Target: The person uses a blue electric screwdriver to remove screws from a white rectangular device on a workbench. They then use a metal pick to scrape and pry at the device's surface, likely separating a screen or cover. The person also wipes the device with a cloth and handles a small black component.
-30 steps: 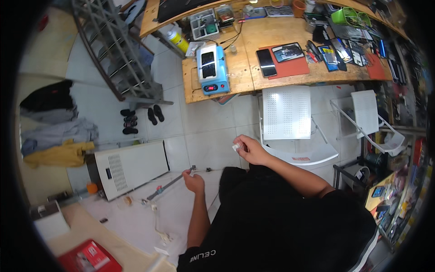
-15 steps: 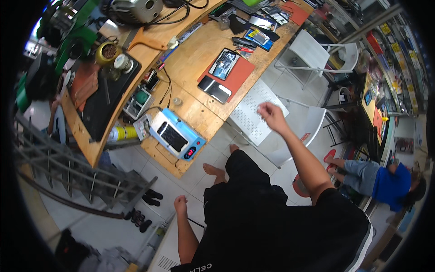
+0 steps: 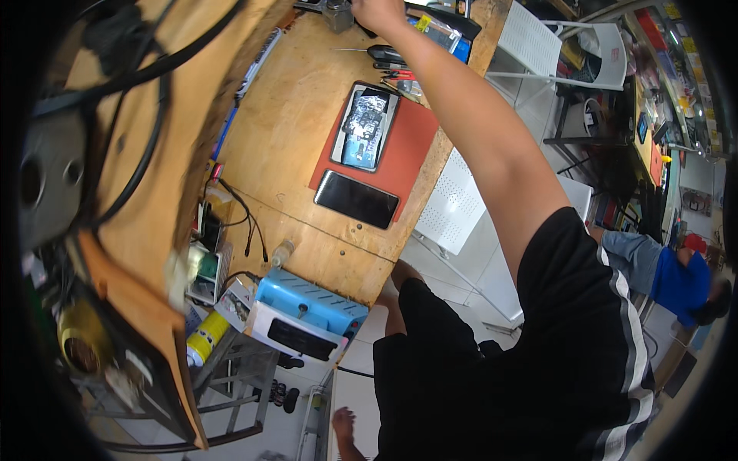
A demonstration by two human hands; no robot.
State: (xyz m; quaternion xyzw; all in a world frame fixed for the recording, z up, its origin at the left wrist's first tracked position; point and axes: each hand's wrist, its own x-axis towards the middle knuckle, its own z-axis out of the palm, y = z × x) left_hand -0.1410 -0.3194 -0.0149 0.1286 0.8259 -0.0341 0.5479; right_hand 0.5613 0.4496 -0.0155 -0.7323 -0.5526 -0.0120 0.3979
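My right hand (image 3: 378, 15) reaches far over the workbench (image 3: 284, 146) to the top edge of the picture. Its fingers are cut off there, so what they touch is hidden. Just left of it stands a small clear jar (image 3: 338, 15). Low in the picture my left hand (image 3: 344, 422) hangs beside my body, fingers curled and nothing visible in them. On a red-brown mat (image 3: 415, 142) lie an opened device with its inner parts showing (image 3: 367, 127) and a dark-screened phone (image 3: 356, 200). A blue heating machine (image 3: 307, 300) carries another phone-shaped panel (image 3: 300, 338) at the bench's near corner.
Black-handled tools (image 3: 387, 54) and red-handled pliers (image 3: 400, 75) lie past the mat. A small bottle (image 3: 283, 252) and black cable (image 3: 250, 223) are by the machine. A yellow spray can (image 3: 207, 338) stands lower left. White chairs (image 3: 453, 203) flank the bench; a person in blue (image 3: 680, 276) is at right.
My right arm has stretched from above the white seat to the far end of the bench. The view has shifted closer over the bench, and my left hand now sits lower in the picture.
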